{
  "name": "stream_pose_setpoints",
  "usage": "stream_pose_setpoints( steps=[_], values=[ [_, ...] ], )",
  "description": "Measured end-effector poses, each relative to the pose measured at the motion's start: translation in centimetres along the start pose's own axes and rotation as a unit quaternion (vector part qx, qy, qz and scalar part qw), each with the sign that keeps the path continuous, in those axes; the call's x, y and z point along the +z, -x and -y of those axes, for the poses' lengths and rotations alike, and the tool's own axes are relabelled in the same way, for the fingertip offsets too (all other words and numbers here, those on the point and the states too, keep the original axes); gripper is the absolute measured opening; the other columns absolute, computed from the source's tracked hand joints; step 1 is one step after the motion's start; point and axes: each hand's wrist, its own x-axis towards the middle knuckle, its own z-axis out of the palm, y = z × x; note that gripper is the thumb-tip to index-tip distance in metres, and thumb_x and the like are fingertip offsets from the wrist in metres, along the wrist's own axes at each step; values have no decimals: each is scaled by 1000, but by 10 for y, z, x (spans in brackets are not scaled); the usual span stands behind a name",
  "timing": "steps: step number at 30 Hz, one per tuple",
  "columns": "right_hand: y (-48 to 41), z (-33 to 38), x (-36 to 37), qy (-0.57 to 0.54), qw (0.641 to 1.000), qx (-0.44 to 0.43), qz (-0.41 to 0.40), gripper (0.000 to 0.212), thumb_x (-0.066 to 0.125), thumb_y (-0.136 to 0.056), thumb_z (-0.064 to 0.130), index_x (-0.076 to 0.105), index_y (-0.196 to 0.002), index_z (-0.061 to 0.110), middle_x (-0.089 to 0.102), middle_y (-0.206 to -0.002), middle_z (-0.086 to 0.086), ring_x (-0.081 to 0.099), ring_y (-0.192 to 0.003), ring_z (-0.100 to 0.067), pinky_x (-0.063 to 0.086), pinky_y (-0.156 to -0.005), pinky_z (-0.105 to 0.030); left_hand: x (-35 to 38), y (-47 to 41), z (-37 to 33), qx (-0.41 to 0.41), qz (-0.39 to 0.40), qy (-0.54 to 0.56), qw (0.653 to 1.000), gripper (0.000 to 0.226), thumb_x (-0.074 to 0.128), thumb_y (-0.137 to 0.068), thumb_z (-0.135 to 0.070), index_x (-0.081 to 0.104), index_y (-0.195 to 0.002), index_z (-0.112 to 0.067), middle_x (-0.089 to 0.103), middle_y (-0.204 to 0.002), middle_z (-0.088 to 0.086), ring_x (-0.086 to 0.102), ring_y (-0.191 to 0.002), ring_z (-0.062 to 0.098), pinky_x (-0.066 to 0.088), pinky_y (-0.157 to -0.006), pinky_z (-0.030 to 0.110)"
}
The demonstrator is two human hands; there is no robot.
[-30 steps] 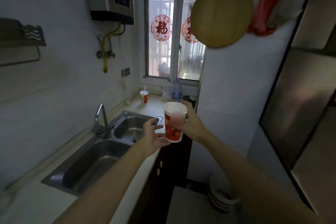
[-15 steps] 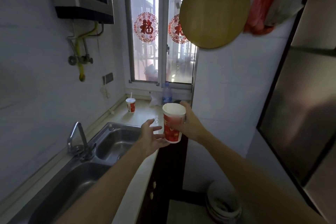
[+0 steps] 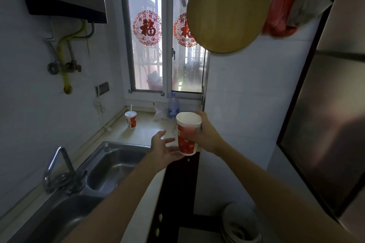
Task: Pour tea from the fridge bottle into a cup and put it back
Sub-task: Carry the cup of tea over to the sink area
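Head view: right hand point(image 3: 207, 134) fingers wrap a red-and-white paper cup point(image 3: 187, 134) above the table point(image 3: 142, 130) edge; left hand point(image 3: 164, 149) fingers spread beside it, near the steel sink point(image 3: 110, 165).

Left hand point(image 3: 165, 149) — forearm bare, reaching forward from the lower left of the view. Palm turned up and inward, fingers spread and slightly curled, grip slack and closed on nothing. Fingertips lie just beside the base of the cup point(image 3: 187, 134); contact cannot be told.

Right hand point(image 3: 205, 134) — forearm bare, extended from the lower right. Fingers wrapped round the far side of the cup, holding it upright at mid-height.
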Motion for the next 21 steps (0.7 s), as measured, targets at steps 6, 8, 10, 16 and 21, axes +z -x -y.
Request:
stream_pose_setpoints(
  steps=[6,8,10,16,21],
  values=[
    [-39,-20,-11,-6,1000,2,11,58,73,-85,16,33,-126,26,49,-126,2,48,-110,-10,45,-101,-38,11,-38,-10,4,2,20,1000,58,44,-97,-41,42,-136,0,48,-133,32,51,-117,49,48,-79,54],
    [-57,-28,-16,-10,1000,-2,20,49,73,-85,15,37,-113,32,49,-113,14,53,-100,-6,46,-93,-28,14,-53,-17,12,2,27,1000,57,44,-97,-42,42,-136,0,47,-134,33,51,-118,49,48,-80,54],
    [-75,-36,-20,-10,999,-9,34,42,71,-86,12,40,-101,35,47,-103,22,55,-91,-1,46,-86,-21,17,-69,-23,17,-2,33,999,58,44,-97,-42,43,-135,0,48,-134,33,52,-118,49,47,-84,56],
    [-128,-59,-35,-24,998,-32,54,46,72,-85,7,38,-98,37,44,-100,22,51,-87,5,44,-88,-21,34,-120,-40,37,-22,46,998,56,45,-95,-41,44,-132,1,47,-131,37,52,-117,50,45,-91,56],
    [-165,-79,-47,-41,995,-49,72,55,74,-83,9,35,-112,35,47,-105,20,53,-93,2,45,-89,-21,49,-156,-49,47,-39,54,997,56,45,-96,-41,43,-133,1,47,-132,37,53,-112,51,45,-86,56]
  ],
)
